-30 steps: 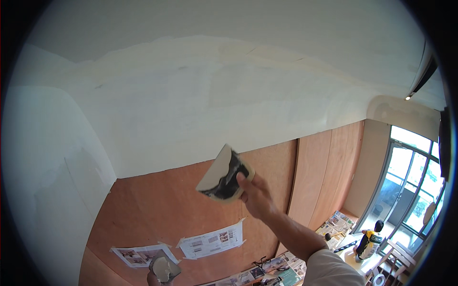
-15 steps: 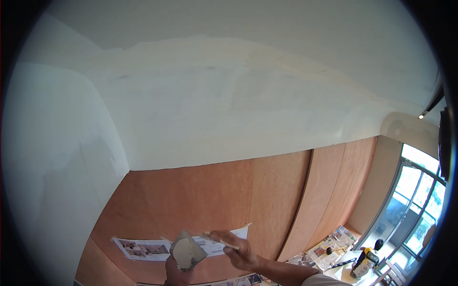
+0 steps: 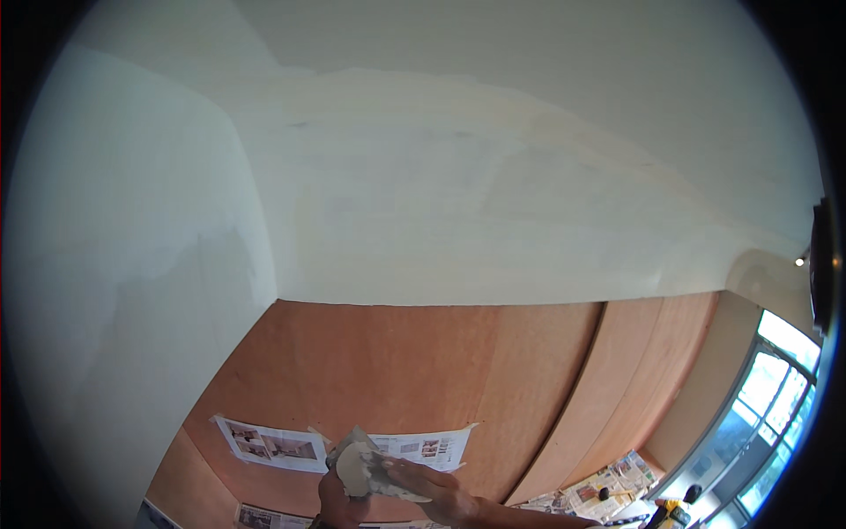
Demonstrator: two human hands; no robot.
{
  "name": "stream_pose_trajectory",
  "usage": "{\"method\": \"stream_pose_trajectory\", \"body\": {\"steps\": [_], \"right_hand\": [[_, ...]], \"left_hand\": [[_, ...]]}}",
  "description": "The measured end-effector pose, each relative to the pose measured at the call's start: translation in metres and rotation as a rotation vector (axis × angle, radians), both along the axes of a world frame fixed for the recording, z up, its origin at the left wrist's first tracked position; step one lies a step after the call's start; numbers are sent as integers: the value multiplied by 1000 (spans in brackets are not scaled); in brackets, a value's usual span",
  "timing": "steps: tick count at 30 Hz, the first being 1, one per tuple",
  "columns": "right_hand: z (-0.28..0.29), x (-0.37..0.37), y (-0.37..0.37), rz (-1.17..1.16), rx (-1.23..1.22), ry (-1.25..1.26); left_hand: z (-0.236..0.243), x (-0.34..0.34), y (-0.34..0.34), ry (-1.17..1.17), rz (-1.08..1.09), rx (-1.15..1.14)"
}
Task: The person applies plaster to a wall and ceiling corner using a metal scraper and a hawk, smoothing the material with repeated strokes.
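Low in the middle of the view, my left hand [image 3: 339, 495] is closed on a grey putty board [image 3: 361, 465] carrying a mound of pale putty. My right hand [image 3: 441, 489] is closed at the board's right side; the putty knife it holds is mostly hidden by my fingers and smeared with putty. Behind both hands, two printed sheets [image 3: 264, 441] are taped to plywood panels [image 3: 370, 353]. Above the panels is a white, patchily skimmed wall band [image 3: 458, 212] curving into the ceiling.
A white side wall [image 3: 123, 264] rises at the left. At the lower right are newspapers [image 3: 582, 489] on a surface and what looks like a person [image 3: 670, 511] in yellow and black, partly cut off. A glazed door [image 3: 767, 406] and a dark fixture [image 3: 820, 264] are at the right.
My right hand and knife have come down from the wall band to the board in my left hand, which has shifted right. The camera view has also turned.
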State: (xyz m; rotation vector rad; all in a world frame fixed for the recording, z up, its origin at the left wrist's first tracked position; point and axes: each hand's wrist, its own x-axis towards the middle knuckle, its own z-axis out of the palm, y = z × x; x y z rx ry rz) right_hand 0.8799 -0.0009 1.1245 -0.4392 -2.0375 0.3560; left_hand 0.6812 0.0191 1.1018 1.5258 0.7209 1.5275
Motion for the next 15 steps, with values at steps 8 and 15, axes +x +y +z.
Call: {"method": "stream_pose_trajectory", "body": {"steps": [8, 15], "right_hand": [[-7, -13, 1, 389, -533, 283], [-33, 0, 29, 127, -624, -27]], "left_hand": [[-6, -17, 16, -815, -562, -185], [-10, -25, 24, -885, -347, -455]]}}
